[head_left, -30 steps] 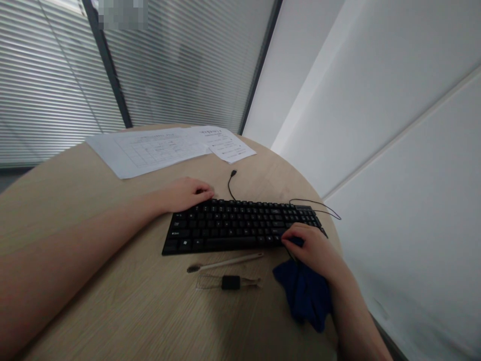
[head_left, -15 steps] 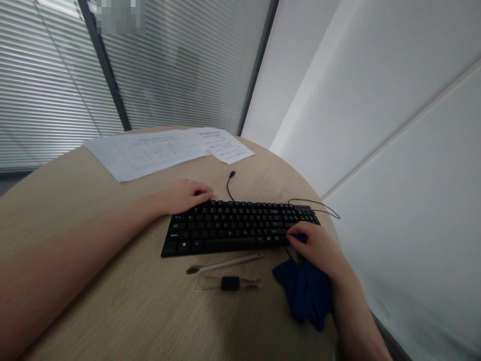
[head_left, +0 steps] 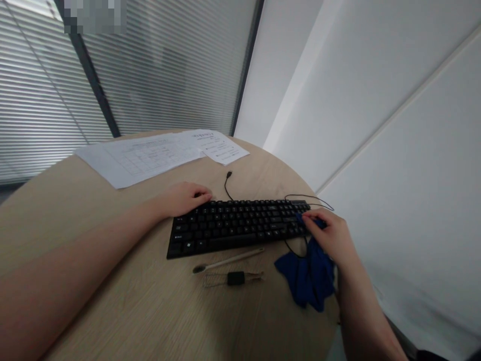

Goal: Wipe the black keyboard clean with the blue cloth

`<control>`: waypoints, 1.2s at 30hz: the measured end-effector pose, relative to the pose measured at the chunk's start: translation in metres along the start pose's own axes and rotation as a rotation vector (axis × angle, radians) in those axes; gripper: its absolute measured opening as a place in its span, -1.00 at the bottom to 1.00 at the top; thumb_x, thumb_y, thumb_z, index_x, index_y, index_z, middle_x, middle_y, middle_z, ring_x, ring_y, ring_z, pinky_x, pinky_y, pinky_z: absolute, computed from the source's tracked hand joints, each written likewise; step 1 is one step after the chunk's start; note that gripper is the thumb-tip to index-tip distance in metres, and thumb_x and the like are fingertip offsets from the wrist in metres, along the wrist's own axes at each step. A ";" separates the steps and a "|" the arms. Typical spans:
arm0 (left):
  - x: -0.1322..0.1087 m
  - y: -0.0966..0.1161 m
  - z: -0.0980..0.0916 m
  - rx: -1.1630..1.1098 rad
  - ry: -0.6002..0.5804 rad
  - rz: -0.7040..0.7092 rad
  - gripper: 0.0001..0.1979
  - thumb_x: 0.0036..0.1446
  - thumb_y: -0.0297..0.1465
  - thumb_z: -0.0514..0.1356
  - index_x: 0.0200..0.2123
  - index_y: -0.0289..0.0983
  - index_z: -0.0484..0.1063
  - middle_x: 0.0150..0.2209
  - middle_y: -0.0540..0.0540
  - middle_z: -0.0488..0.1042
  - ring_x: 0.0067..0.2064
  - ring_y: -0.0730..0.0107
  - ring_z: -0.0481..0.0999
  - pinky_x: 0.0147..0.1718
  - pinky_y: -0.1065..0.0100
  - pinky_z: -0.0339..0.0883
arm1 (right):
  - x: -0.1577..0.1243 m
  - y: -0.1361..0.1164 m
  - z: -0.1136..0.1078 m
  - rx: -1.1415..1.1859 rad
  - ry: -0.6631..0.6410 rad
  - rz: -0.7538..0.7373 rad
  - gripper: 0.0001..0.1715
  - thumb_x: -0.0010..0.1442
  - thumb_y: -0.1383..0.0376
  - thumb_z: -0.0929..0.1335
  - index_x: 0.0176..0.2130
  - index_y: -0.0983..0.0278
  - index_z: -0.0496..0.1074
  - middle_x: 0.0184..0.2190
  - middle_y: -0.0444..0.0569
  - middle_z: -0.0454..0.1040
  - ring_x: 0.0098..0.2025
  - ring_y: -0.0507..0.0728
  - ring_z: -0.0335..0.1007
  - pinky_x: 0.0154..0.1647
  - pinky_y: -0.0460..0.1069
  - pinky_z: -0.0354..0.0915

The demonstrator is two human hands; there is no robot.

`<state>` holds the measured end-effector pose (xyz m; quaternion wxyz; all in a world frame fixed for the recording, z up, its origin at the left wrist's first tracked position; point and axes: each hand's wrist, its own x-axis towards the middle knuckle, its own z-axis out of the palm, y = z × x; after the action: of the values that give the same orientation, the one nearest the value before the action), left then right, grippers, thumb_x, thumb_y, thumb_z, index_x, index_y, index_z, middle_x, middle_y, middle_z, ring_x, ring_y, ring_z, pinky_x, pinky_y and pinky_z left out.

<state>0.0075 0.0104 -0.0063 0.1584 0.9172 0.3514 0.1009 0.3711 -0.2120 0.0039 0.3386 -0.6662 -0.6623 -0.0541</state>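
Observation:
A black keyboard point(head_left: 236, 223) lies across the wooden table. Its upper left corner is gripped by my left hand point(head_left: 186, 198), thumb and fingers closed round the edge. Over the number keys at the right end is my right hand point(head_left: 327, 228), its fingers pinching a blue cloth point(head_left: 310, 281). A bit of the cloth shows at the fingertips on the keys, and the rest hangs down onto the table below the hand. Below the keyboard lie a toothbrush point(head_left: 229, 260) with dark bristles and a wire tool with a black block point(head_left: 236, 278).
Printed sheets point(head_left: 150, 155) lie at the far side of the round table point(head_left: 150, 301). The keyboard's cable point(head_left: 226, 186) ends in a plug behind it, and a loop of it reaches the right edge. A white wall stands at the right, window blinds at the back.
My right hand has moved up and to the right over the keyboard's right end, drawing the blue cloth with it. My left hand keeps its grip. The view has shifted slightly.

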 end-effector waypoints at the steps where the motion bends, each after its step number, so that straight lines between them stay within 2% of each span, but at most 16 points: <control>1: 0.000 0.000 0.000 0.005 0.001 0.001 -0.54 0.31 -0.08 -0.04 -0.32 -0.20 0.56 -0.34 -0.09 0.60 -0.30 0.27 0.51 -0.29 0.32 0.25 | -0.004 0.001 -0.001 -0.005 -0.011 0.014 -0.75 0.28 0.15 0.34 -0.26 0.23 0.55 -0.26 -0.01 0.58 -0.19 0.16 0.51 -0.12 0.04 0.38; 8: 0.000 0.002 -0.002 0.009 -0.012 0.009 -0.55 0.31 -0.08 -0.05 -0.27 -0.19 0.56 -0.28 -0.09 0.61 -0.26 0.25 0.52 -0.25 0.32 0.25 | -0.042 0.016 0.010 -0.020 -0.110 0.126 -0.66 0.25 0.08 0.36 -0.10 0.22 0.55 -0.16 0.02 0.57 -0.13 0.20 0.51 -0.06 0.09 0.39; 11: 0.000 0.004 -0.003 0.038 -0.027 0.000 -0.55 0.32 -0.09 -0.05 -0.25 -0.17 0.57 -0.26 -0.10 0.61 -0.24 0.23 0.53 -0.23 0.30 0.25 | -0.048 0.021 0.015 -0.019 -0.107 0.157 -0.66 0.25 0.06 0.35 -0.13 0.23 0.55 -0.14 0.02 0.57 -0.09 0.22 0.51 -0.03 0.11 0.39; 17: -0.001 0.006 -0.003 0.156 0.005 0.028 -0.52 0.32 -0.06 -0.06 -0.26 -0.17 0.58 -0.27 -0.12 0.61 -0.25 0.21 0.51 -0.24 0.29 0.24 | -0.044 0.018 0.010 -0.042 -0.063 0.134 -0.65 0.30 0.06 0.31 -0.21 0.24 0.55 -0.16 0.04 0.59 -0.10 0.22 0.53 -0.03 0.10 0.41; 21: -0.001 0.004 -0.003 0.200 0.053 0.040 -0.50 0.31 -0.05 -0.07 -0.26 -0.16 0.59 -0.24 -0.14 0.61 -0.24 0.17 0.51 -0.22 0.24 0.23 | -0.039 0.010 0.004 -0.050 0.029 0.092 -0.68 0.32 0.08 0.32 -0.20 0.24 0.55 -0.18 0.03 0.59 -0.13 0.21 0.53 -0.04 0.09 0.41; 24: -0.002 0.007 -0.004 0.247 0.060 0.048 -0.51 0.31 -0.06 -0.07 -0.22 -0.15 0.59 -0.22 -0.15 0.60 -0.22 0.15 0.50 -0.21 0.22 0.23 | -0.038 0.005 0.007 -0.028 0.074 0.055 -0.74 0.34 0.13 0.33 -0.19 0.23 0.54 -0.19 0.01 0.58 -0.13 0.18 0.53 -0.02 0.08 0.41; 30: -0.004 0.027 -0.003 0.248 0.031 0.063 -0.50 0.32 -0.06 -0.08 -0.21 -0.18 0.58 -0.19 -0.14 0.59 -0.15 0.14 0.51 -0.16 0.22 0.25 | -0.041 0.003 0.024 -0.028 -0.100 0.006 -0.77 0.35 0.20 0.33 -0.22 0.19 0.58 -0.21 -0.01 0.55 -0.15 0.16 0.50 -0.07 0.07 0.42; 36: -0.003 0.031 0.007 0.146 0.039 0.066 -0.49 0.30 -0.01 -0.05 -0.17 -0.18 0.58 -0.16 -0.16 0.59 -0.13 0.11 0.51 -0.12 0.19 0.26 | -0.043 0.002 0.025 -0.046 -0.110 0.049 -0.75 0.32 0.22 0.34 -0.09 0.22 0.56 -0.13 0.02 0.56 -0.08 0.18 0.51 0.00 0.10 0.42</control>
<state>0.0261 -0.0149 -0.0017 0.0807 0.9352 0.3306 0.0982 0.3590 -0.2353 -0.0383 0.2874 -0.6917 -0.6621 -0.0244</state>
